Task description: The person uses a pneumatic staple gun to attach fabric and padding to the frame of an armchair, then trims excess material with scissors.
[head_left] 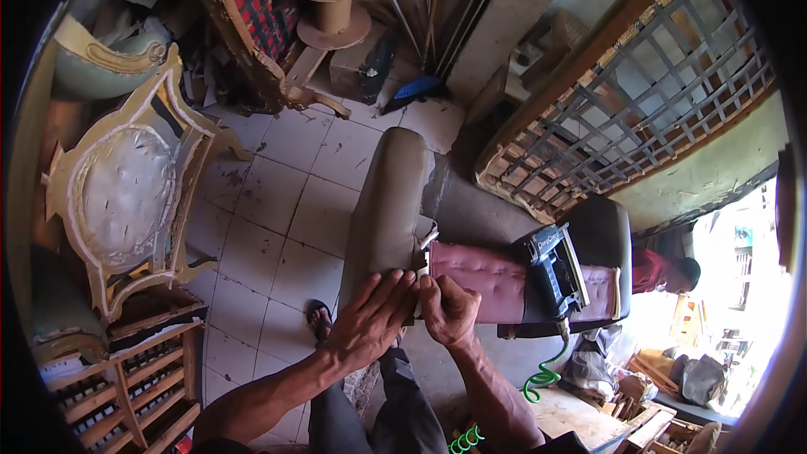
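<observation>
A chair or sofa part covered in grey-brown leatherette (388, 193) stands before me, with a tufted dusky-pink panel (487, 273) along its right side. My left hand (374, 315) lies on the leatherette near its lower end, fingers stretched out and touching the edge. Beside it my right hand (451, 309) is closed, thumb up, at the seam between leatherette and pink panel. A white strip (424, 261) runs along that seam into its grip; the fingertips are partly hidden. On the pink panel rests a pneumatic staple gun (555, 273), touched by neither hand.
A green coiled air hose (545, 377) hangs from the staple gun. At left stands an ornate chair frame (172, 172) above a slatted wooden frame (126, 395). A webbed sofa frame (622, 92) leans at right. A wooden spool (334, 21) stands behind; a person in red (651, 271) is at far right.
</observation>
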